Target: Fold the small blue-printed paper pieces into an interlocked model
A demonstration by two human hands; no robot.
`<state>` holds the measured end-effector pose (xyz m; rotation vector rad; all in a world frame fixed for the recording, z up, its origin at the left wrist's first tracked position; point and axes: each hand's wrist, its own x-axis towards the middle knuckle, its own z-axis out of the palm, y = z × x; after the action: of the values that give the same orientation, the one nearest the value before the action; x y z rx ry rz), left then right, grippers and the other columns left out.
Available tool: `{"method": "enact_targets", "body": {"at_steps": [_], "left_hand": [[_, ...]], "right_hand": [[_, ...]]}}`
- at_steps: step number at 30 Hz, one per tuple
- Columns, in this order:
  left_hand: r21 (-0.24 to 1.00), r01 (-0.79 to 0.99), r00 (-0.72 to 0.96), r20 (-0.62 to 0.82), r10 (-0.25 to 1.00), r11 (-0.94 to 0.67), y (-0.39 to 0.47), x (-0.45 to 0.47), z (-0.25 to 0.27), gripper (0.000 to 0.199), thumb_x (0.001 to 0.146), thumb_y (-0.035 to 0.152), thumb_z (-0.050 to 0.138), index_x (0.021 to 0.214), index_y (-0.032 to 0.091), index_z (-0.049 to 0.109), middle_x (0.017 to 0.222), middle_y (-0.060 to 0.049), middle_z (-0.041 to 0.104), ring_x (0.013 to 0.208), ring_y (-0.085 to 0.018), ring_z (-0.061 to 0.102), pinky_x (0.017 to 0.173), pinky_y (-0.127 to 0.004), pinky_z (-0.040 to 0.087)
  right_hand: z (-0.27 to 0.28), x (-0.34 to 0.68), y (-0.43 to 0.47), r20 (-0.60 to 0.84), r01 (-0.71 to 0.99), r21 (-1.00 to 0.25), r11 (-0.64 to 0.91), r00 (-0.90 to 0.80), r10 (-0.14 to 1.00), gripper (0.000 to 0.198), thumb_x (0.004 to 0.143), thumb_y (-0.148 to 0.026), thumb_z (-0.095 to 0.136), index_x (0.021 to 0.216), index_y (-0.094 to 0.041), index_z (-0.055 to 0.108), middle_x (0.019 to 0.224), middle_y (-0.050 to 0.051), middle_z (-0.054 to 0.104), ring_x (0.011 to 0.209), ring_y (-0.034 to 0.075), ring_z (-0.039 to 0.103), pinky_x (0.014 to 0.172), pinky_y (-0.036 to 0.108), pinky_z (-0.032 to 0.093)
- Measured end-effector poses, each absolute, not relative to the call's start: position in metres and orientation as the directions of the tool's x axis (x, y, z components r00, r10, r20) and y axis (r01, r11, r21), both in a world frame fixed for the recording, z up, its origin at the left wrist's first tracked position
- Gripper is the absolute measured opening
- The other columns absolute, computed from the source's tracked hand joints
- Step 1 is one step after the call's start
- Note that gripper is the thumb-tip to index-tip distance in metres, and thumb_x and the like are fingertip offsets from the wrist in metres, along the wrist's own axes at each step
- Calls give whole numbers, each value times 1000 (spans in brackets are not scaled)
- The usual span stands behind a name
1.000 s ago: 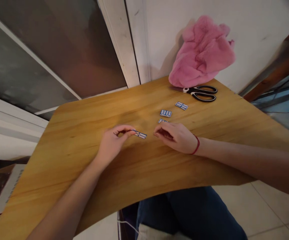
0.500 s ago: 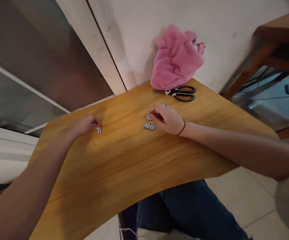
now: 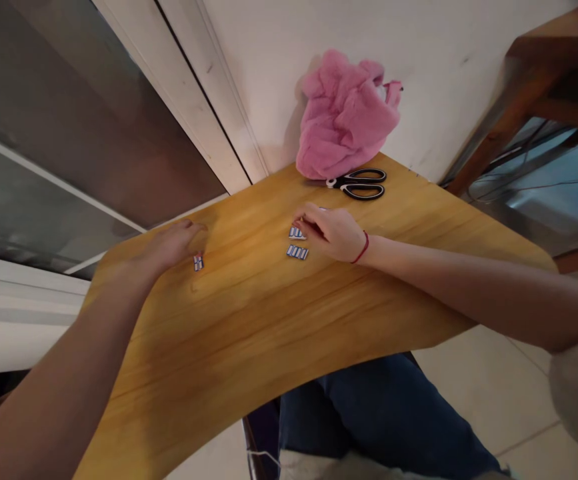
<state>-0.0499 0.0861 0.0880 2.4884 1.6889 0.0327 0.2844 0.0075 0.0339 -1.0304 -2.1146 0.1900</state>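
Observation:
My left hand (image 3: 177, 241) hovers at the left of the wooden table (image 3: 229, 307), its fingers apart and slightly blurred. Just below its fingertips lies a small blue-and-white paper piece (image 3: 198, 263) with a bit of red at its top. On the other side, my right hand (image 3: 336, 233), with a red cord at the wrist, has thumb and fingers pinched at a small blue-and-white paper strip (image 3: 296, 233), partly covered by the fingers. A similar strip (image 3: 297, 253) lies flat just nearer to me. Behind the right hand another small piece is mostly hidden.
Black-handled scissors (image 3: 361, 184) lie behind my right hand, blades partly under a fluffy pink bundle (image 3: 346, 120) against the wall. A glass panel with a white frame (image 3: 209, 100) borders the table's left. Wooden furniture (image 3: 533, 73) stands beyond the right edge.
My left hand's fingers have opened and lifted off the small paper piece, which stays on the table. My right hand stays pinched at its strip. The view has shifted slightly.

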Motion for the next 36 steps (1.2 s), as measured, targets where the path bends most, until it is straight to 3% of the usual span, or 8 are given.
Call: {"method": "enact_targets", "body": {"at_steps": [2,4,9,13,23,27,32,36], "left_hand": [[-43,898,434,-77,897,-438,80,-30,91,35,81,28,61,114,16,57,110,-5,58,92,-20,56,81,-28,40],[-103,877,467,-42,883,-468,72,-3,88,33,85,31,56,116,20,55,117,-8,55,86,-20,58,74,-30,43],[162,734,668,1,744,-659,51,62,65,23,86,34,56,104,21,60,102,-5,56,77,-15,57,74,-31,46],[350,599,769,0,640,-720,52,78,46,23,83,30,61,103,20,60,105,-5,55,78,-13,55,74,-28,46],[480,647,718,-122,685,-593,48,94,44,18,70,11,65,82,17,53,86,0,50,68,-10,44,63,-23,38],[517,682,662,-136,737,-517,37,92,42,14,71,8,60,75,18,49,70,4,48,60,-9,41,59,-23,34],[692,615,612,-116,783,-378,26,85,32,15,75,10,55,88,18,52,70,4,51,61,-10,46,59,-23,37],[671,621,634,-126,763,-405,24,85,31,17,74,8,55,89,16,59,77,1,57,66,-11,50,63,-24,39]], "right_hand": [[36,285,8,571,610,-458,647,-355,740,21,94,-29,35,93,-15,51,67,-1,57,54,8,45,55,21,30],[37,285,8,573,611,-471,636,-336,747,21,94,-30,36,92,-15,51,66,-1,57,53,8,45,55,21,30],[35,284,9,570,620,-470,629,-331,752,24,95,-33,35,94,-16,52,63,-2,53,52,9,44,54,21,28],[34,284,10,565,627,-463,626,-334,754,26,95,-34,34,96,-16,52,63,-2,53,52,9,43,53,22,26],[31,283,11,508,642,-509,574,-314,802,23,95,-34,37,97,-17,52,65,-3,53,55,9,44,56,23,26],[30,281,11,503,638,-496,588,-341,794,22,94,-31,38,97,-16,53,64,-3,52,55,9,42,55,23,25],[25,276,9,468,616,-497,612,-403,786,19,90,-29,44,95,-15,55,68,-1,55,60,10,45,57,23,27],[23,274,9,461,641,-474,604,-404,790,23,92,-30,41,94,-14,58,72,1,57,65,11,47,60,23,27]]}}
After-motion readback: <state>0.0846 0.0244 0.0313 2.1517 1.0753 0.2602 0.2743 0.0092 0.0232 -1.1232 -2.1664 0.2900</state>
